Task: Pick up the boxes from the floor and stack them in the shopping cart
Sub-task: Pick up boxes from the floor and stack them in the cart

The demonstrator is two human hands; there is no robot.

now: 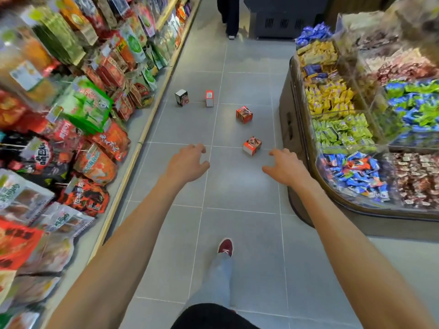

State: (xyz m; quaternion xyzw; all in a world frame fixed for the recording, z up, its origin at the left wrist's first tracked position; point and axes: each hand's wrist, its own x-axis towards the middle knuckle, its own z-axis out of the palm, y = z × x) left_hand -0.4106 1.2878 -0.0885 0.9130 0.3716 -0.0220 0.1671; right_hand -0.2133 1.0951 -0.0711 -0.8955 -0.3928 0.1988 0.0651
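Evidently the step in hand is the first pickup. The left hand (pixel 187 162) and right hand (pixel 285 166) reach out over the floor (pixel 237 233), fingers apart and loosely curled, gripping nothing. The nearest box (pixel 252 145) stands on the floor just beyond them, closer to the right hand; I would crouch and take it by two opposite faces. Beyond that box lies a red box (pixel 244 114), and farther left a white-and-red box (pixel 209 98) and a black box (pixel 182 97), all apart. Right of it, the display bin (pixel 288 119) holds wrapped sweets sorted by compartment: blue, green, yellow. No shopping cart shows.
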